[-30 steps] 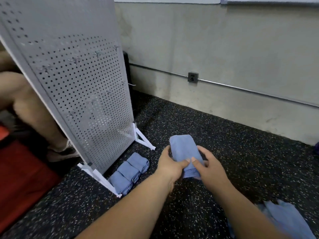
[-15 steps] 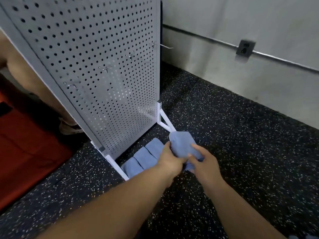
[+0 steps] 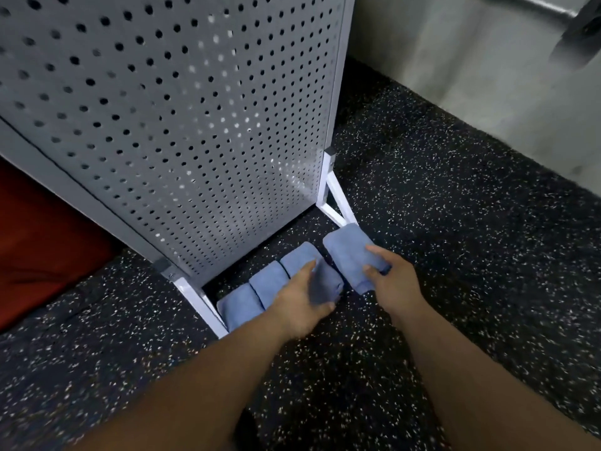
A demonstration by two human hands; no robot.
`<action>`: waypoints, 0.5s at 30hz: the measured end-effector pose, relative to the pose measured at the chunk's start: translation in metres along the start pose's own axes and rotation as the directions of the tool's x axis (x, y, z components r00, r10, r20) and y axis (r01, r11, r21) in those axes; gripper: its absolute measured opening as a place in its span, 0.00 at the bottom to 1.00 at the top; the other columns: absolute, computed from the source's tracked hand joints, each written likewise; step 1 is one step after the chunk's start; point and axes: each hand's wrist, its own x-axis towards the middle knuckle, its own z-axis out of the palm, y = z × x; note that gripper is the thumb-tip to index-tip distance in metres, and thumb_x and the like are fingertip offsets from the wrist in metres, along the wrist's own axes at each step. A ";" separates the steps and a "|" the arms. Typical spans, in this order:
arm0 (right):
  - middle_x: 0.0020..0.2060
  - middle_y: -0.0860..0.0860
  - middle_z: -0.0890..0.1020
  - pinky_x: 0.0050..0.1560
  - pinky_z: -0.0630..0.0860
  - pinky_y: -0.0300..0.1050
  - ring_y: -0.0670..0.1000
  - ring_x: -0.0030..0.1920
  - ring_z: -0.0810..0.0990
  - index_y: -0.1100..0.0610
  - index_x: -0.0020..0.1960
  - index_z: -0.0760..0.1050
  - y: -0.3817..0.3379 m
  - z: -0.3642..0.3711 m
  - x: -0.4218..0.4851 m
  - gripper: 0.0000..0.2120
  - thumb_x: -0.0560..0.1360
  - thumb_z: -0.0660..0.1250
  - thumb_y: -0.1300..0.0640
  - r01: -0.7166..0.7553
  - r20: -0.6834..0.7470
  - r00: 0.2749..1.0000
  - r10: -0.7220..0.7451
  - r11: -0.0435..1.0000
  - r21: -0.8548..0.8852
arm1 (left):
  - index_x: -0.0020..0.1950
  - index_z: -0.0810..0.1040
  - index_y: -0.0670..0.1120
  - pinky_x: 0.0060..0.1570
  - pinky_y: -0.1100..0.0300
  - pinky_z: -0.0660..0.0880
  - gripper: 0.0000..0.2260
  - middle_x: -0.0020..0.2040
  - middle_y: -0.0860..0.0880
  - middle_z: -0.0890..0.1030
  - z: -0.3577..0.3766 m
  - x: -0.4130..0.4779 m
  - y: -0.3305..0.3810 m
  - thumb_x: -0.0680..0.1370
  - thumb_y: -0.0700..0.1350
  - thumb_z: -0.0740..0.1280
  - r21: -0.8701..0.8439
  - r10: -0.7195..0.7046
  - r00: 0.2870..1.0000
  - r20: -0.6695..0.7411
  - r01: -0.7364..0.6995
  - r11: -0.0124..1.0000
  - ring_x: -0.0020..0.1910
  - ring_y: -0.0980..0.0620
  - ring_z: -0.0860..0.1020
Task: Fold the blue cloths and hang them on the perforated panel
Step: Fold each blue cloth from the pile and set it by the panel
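A folded blue cloth (image 3: 349,252) lies low at the foot of the grey perforated panel (image 3: 182,118), beside the panel's right white foot (image 3: 338,203). My right hand (image 3: 390,281) grips its near end, thumb underneath and fingers on top. Three more folded blue cloths (image 3: 260,288) sit in a row on the floor just left of it, between the panel's feet. My left hand (image 3: 299,297) hovers over or rests on the rightmost of these with fingers stretched out; contact is unclear.
The floor (image 3: 455,255) is black speckled rubber. A pale wall (image 3: 487,76) runs along the right, with a dark blurred fixture (image 3: 579,30) at the top right. A red surface (image 3: 42,236) lies behind the panel on the left. The panel's left white foot (image 3: 198,301) juts toward me.
The view has moved closer to the panel's base. The folded cloth went down and forward beside the row; my left hand let go of it and shifted over the row.
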 end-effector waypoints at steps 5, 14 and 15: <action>0.68 0.49 0.79 0.76 0.73 0.51 0.49 0.68 0.78 0.50 0.69 0.81 0.020 0.014 0.035 0.19 0.81 0.71 0.64 0.056 0.032 0.998 -0.052 0.992 -0.110 | 0.87 0.48 0.58 0.83 0.46 0.58 0.46 0.87 0.53 0.55 -0.004 0.012 -0.012 0.78 0.60 0.74 0.297 0.098 0.995 0.013 -0.097 0.950 0.85 0.46 0.54; 0.76 0.51 0.73 0.76 0.66 0.44 0.53 0.76 0.72 0.49 0.77 0.74 0.044 0.027 0.057 0.22 0.85 0.66 0.61 0.083 0.201 0.979 -0.022 0.950 -0.301 | 0.87 0.43 0.58 0.84 0.45 0.53 0.48 0.88 0.53 0.47 0.002 0.021 -0.015 0.78 0.60 0.74 0.423 0.106 0.993 0.055 -0.120 0.898 0.86 0.47 0.48; 0.77 0.52 0.70 0.75 0.65 0.44 0.54 0.77 0.70 0.49 0.79 0.72 0.047 0.027 0.055 0.22 0.86 0.65 0.59 0.110 0.211 0.977 -0.031 0.923 -0.370 | 0.87 0.43 0.58 0.84 0.45 0.52 0.48 0.88 0.52 0.47 0.003 0.021 -0.016 0.78 0.60 0.74 0.423 0.102 0.993 0.059 -0.118 0.899 0.86 0.47 0.47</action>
